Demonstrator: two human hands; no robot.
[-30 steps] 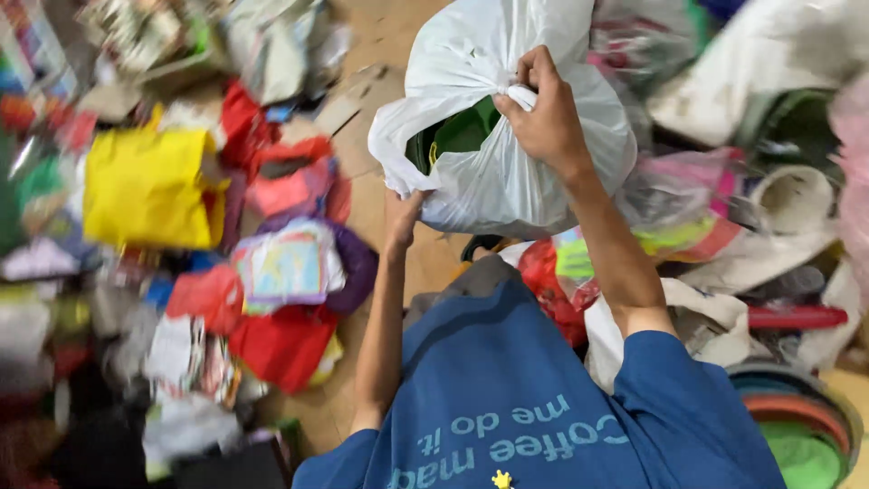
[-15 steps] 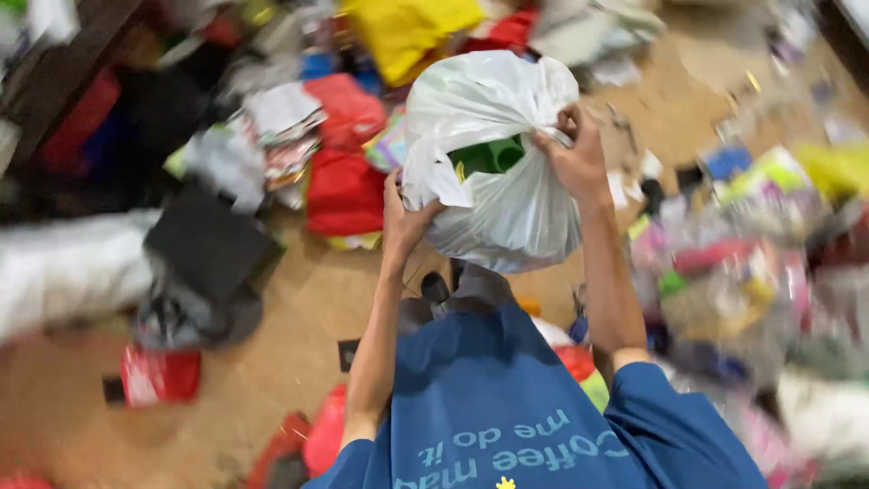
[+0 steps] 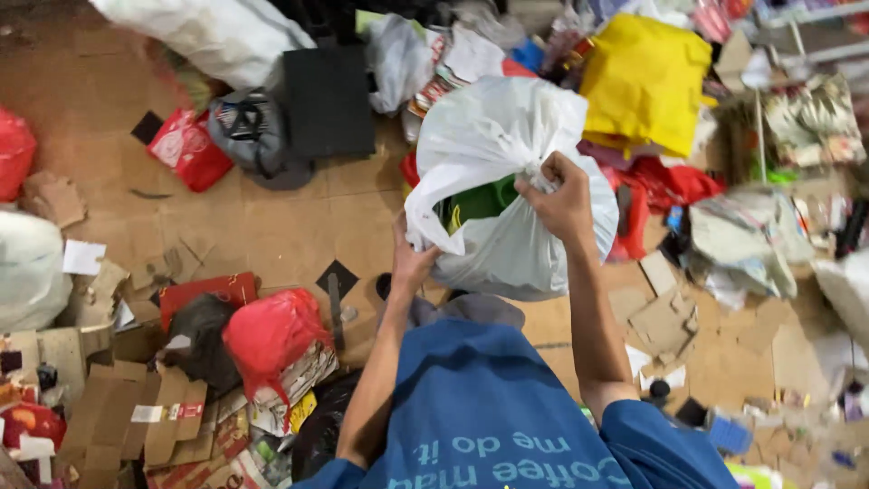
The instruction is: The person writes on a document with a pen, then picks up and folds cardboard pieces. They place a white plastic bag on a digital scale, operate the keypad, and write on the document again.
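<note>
Left edge, about 9 o'clock: a pale stuffed sack [image 3: 27, 272] is sitting on the cardboard-covered floor [image 3: 272, 217]. At 7 o'clock a red plastic bag [image 3: 270, 333] is lying on flattened cartons [image 3: 136, 417].

Centre: the left hand [image 3: 409, 263] is reaching under the white plastic bag [image 3: 507, 181], fingers pinching its lower left flap. The right hand [image 3: 563, 201] is closing tight around the gathered neck, at 1 o'clock from the left. The bag is hanging in the air between both hands, something green [image 3: 480, 201] showing through the mouth.

Judgement: thin film, soft, a little slippery, likely tearing if yanked; load looking light and bulky. Best hold is the bunched neck, with support beneath.

Right, 2 o'clock: a yellow bag [image 3: 644, 80] and red bags [image 3: 670, 186] are crowding close. Open floor is lying at 10 o'clock.
</note>
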